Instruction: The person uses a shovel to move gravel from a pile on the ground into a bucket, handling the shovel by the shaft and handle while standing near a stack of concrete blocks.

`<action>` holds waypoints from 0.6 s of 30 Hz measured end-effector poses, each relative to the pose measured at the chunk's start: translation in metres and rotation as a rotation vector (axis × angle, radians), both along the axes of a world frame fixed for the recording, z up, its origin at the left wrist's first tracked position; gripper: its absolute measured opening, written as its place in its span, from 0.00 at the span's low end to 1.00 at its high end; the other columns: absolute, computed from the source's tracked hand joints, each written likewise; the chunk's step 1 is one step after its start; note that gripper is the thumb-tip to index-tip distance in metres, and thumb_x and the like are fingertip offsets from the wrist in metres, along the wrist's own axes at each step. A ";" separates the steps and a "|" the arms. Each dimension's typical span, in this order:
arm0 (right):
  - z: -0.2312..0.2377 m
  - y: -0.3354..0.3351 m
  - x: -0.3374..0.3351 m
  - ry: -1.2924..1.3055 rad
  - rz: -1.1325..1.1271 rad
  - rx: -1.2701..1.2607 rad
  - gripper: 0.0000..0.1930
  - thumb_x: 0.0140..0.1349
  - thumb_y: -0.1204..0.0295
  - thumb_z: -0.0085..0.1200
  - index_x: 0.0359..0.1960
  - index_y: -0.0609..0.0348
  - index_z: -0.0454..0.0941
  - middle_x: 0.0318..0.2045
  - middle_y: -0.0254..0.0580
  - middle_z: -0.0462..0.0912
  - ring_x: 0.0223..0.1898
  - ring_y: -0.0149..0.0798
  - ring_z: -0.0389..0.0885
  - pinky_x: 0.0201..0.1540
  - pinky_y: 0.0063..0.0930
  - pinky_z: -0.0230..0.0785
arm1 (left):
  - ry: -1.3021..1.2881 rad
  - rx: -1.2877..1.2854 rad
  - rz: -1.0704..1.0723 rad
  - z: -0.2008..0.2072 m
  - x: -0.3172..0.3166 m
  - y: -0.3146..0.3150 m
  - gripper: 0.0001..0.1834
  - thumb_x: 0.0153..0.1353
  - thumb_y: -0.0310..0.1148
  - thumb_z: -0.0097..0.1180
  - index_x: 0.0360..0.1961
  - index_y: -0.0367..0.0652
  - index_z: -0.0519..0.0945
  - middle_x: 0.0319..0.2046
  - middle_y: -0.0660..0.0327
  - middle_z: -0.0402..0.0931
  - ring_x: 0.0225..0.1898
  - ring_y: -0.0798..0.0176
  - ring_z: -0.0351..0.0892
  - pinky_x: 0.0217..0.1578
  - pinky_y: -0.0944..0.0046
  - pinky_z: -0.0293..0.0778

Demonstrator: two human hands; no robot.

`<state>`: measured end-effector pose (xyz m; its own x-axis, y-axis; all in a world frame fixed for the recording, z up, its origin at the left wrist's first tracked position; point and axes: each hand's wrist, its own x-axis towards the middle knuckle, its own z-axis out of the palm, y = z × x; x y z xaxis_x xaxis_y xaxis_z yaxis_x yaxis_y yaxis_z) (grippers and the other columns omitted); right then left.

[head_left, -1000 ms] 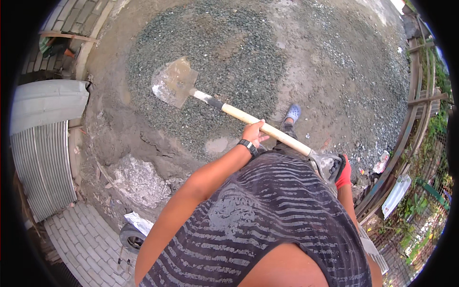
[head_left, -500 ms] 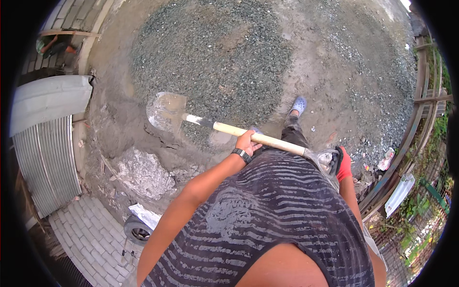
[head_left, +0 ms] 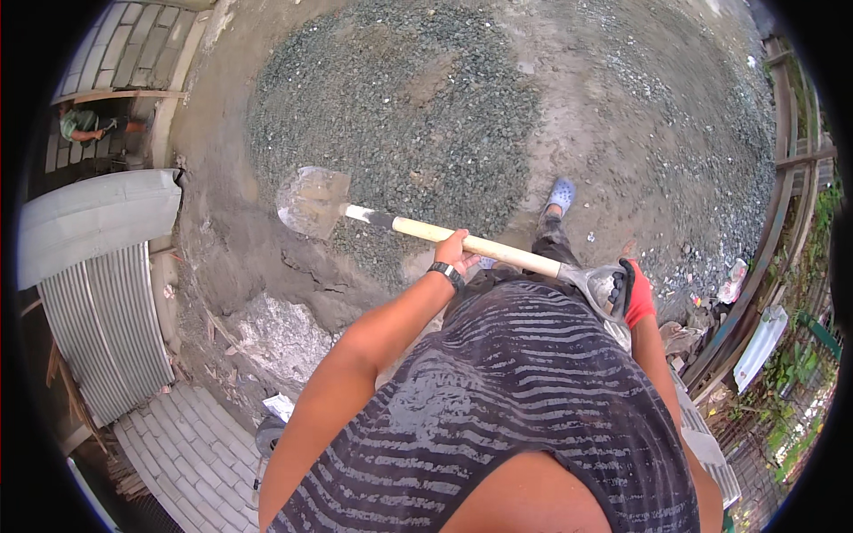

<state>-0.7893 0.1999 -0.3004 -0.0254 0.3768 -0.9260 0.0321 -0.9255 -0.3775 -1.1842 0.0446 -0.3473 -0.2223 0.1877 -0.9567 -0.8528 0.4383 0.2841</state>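
While your left hand (head_left: 457, 251) wraps the pale shaft of the shovel (head_left: 426, 231), your right hand (head_left: 640, 295), gloved red and black, is closed on the grip at its near end. Shovel slants across your front, muddy blade (head_left: 313, 202) out left, over the border between gravel (head_left: 400, 115) and grey mud (head_left: 244, 266); cannot tell whether it touches ground. Watch (head_left: 447, 275) on your left wrist. Blue clog (head_left: 562, 192) beyond the shaft, just right of the gravel.

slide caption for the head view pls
Left hand and gloved right hand hold a shovel by a patch of gravel.
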 end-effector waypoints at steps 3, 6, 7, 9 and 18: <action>0.014 -0.001 -0.020 0.042 -0.050 -0.043 0.17 0.60 0.52 0.54 0.22 0.49 0.72 0.14 0.31 0.69 0.12 0.35 0.65 0.17 0.31 0.59 | 0.117 0.038 -0.072 0.014 -0.016 0.029 0.14 0.61 0.40 0.58 0.44 0.45 0.74 0.39 0.56 0.78 0.39 0.55 0.82 0.36 0.52 0.80; 0.024 -0.005 -0.027 0.083 -0.091 -0.059 0.18 0.60 0.51 0.53 0.21 0.49 0.71 0.14 0.31 0.69 0.12 0.34 0.65 0.17 0.30 0.59 | 0.203 0.074 -0.128 0.031 -0.027 0.055 0.15 0.59 0.42 0.62 0.41 0.45 0.76 0.37 0.59 0.79 0.37 0.57 0.82 0.34 0.55 0.79; 0.025 -0.005 -0.027 0.140 -0.110 -0.076 0.18 0.60 0.51 0.52 0.20 0.49 0.70 0.14 0.31 0.69 0.13 0.34 0.65 0.17 0.31 0.59 | 0.220 0.080 -0.150 0.036 -0.030 0.062 0.16 0.58 0.42 0.63 0.41 0.45 0.77 0.37 0.59 0.79 0.37 0.58 0.82 0.35 0.56 0.79; 0.026 -0.005 -0.027 0.200 -0.122 -0.088 0.19 0.60 0.51 0.51 0.20 0.48 0.70 0.14 0.31 0.68 0.13 0.34 0.65 0.18 0.31 0.59 | 0.238 0.105 -0.159 0.044 -0.032 0.072 0.17 0.57 0.43 0.63 0.41 0.44 0.77 0.37 0.59 0.79 0.37 0.58 0.82 0.35 0.56 0.79; 0.018 -0.013 -0.003 0.090 -0.133 -0.053 0.19 0.59 0.50 0.54 0.22 0.50 0.71 0.13 0.31 0.68 0.12 0.35 0.65 0.17 0.31 0.59 | 0.193 0.145 -0.162 0.051 -0.016 0.050 0.17 0.55 0.42 0.64 0.41 0.43 0.77 0.37 0.58 0.79 0.37 0.57 0.81 0.37 0.54 0.78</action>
